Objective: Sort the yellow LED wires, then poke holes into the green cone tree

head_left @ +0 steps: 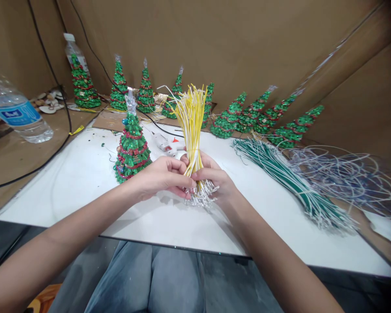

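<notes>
Between my two hands a bundle of yellow and white wires (193, 126) stands nearly upright over the white board, its silvery tips pointing down. My right hand (213, 176) is wrapped round the lower part of the bundle, thumb across the front. My left hand (169, 176) is closed at the bundle's left side, fingers pressed to the wires near the silvery ends. Just left of my left hand stands a small green Christmas tree (132, 150) with red garlands and a clear star on top. Behind the hands lies a white glue gun (167, 145), partly hidden.
Several small green trees (145, 93) line the back, some leaning at the right. A bundle of green and white wires (289, 182) lies on the white board (74, 182), beside tangled clear strands (342, 174). Water bottles (18, 115) and a black cable (57, 154) are at left.
</notes>
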### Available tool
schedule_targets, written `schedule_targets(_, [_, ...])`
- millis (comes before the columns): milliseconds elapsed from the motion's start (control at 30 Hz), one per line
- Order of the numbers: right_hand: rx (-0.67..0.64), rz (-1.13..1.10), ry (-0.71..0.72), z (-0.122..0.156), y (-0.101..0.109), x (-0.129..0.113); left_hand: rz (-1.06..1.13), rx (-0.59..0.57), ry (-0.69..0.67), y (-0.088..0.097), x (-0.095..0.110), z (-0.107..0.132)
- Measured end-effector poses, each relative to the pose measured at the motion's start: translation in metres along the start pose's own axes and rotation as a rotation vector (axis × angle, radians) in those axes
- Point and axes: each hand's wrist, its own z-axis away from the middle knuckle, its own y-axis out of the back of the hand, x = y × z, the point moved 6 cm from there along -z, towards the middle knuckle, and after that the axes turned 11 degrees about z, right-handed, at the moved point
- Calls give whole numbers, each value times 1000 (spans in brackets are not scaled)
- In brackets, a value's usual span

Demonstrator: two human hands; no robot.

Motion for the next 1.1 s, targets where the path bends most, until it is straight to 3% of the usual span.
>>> schedule_targets(200, [-61,7,20,0,-2,0,-4,-3,5,-1,1,1])
schedule_targets(400, [-39,-32,25,1,-3,-3,4,13,18,1,-2,1])
schedule_targets(733, [-54,22,36,1,0,-2,85,-55,22,2,-2,1])
schedule_targets(1100, [-74,21,52,2,-2,-5,75,-12,27,6,-4,-3])
